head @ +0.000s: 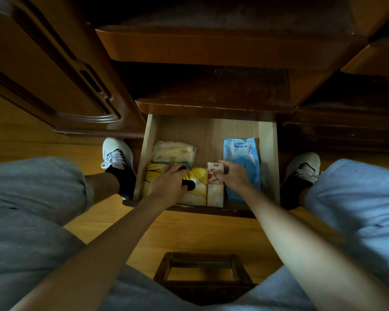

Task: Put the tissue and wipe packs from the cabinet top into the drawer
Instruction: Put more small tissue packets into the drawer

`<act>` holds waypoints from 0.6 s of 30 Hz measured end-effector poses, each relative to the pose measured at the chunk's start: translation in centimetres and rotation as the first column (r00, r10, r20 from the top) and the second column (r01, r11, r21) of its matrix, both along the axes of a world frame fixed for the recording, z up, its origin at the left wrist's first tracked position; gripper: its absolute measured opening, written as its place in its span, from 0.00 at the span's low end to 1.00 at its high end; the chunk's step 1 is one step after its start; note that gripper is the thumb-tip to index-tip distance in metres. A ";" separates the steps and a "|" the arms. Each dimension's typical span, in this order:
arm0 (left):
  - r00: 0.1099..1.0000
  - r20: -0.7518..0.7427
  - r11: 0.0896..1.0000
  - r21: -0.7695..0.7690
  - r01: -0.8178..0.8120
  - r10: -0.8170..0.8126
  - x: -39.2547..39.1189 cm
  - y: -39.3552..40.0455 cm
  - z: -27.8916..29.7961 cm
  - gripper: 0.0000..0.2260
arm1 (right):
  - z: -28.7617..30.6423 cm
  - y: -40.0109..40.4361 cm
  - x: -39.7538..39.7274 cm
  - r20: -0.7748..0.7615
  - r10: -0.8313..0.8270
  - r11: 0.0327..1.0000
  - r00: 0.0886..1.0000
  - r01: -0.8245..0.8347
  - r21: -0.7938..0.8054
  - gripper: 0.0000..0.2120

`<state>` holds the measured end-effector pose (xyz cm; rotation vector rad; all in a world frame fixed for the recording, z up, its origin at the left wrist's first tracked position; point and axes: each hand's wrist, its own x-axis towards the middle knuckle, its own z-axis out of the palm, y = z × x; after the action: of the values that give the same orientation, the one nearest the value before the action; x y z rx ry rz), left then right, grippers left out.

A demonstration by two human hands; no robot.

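Open drawer (152, 131) holding four packs

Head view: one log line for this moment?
drawer: open | left hand: on yellow tissue pack | right hand: holding small tissue pack | blue wipe pack: in drawer

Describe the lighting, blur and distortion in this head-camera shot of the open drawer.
Head view: dim overall, the dark cabinet nearly lost in shadow, while the drawer interior is lit best. Wide-angle distortion bows the furniture edges. The trouser legs at the frame sides are smeared; the left hand, right hand and blue wipe pack stay fairly sharp, though its print is unreadable.
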<state>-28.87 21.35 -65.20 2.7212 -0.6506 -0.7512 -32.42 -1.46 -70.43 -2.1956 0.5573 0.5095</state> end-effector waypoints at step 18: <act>0.975 0.175 0.990 -0.018 0.142 -0.137 2.4 -2.0 10.4 0.20 | 12.0 -0.3 0.7 0.123 0.021 0.997 0.992 -0.012 -0.078 0.34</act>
<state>-26.43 19.34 -54.79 2.7559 -0.8922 -0.5317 -31.76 -1.71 -58.46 -2.2885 0.4999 0.3631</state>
